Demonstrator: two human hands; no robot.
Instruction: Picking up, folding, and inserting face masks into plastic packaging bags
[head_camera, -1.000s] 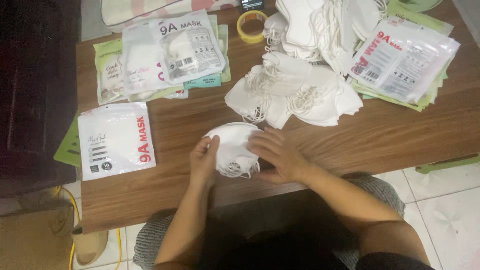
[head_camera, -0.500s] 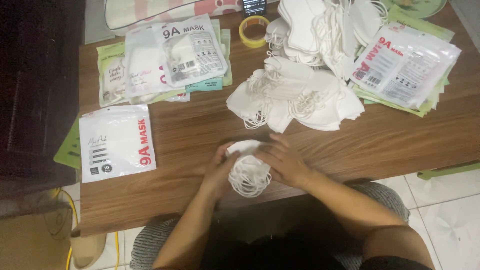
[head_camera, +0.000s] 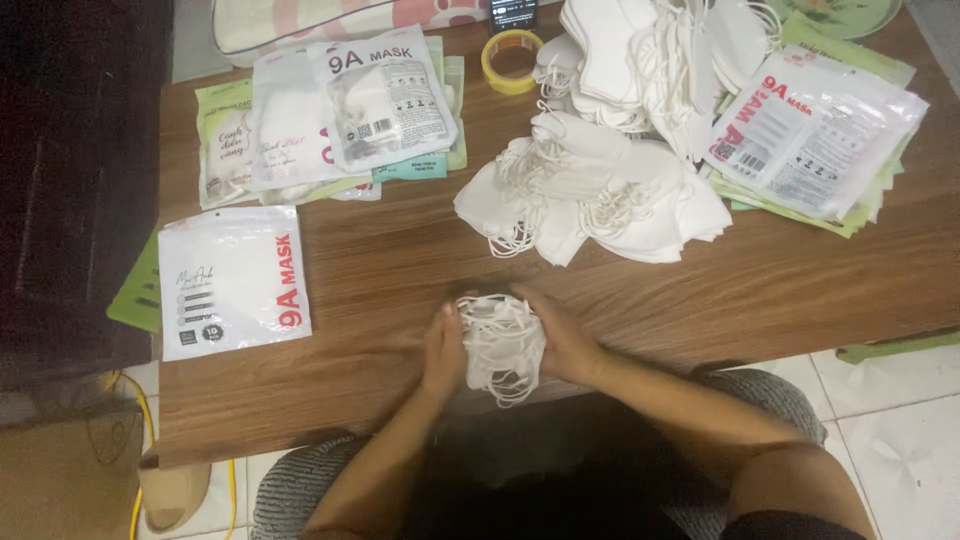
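stack: white masks (head_camera: 500, 345), lower centre of frame, long axis toward/away from the person
L hand (head_camera: 443, 350): fingers pressed flat on stack's left side
R hand (head_camera: 567, 340): cupped on right side, equally near

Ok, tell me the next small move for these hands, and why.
Probably slide the stack of masks left toward the white pouch. Both hands, left and right, press the stack together on edge at the table front, loops bunched up, and that flat pouch is the nearest one lying alone.
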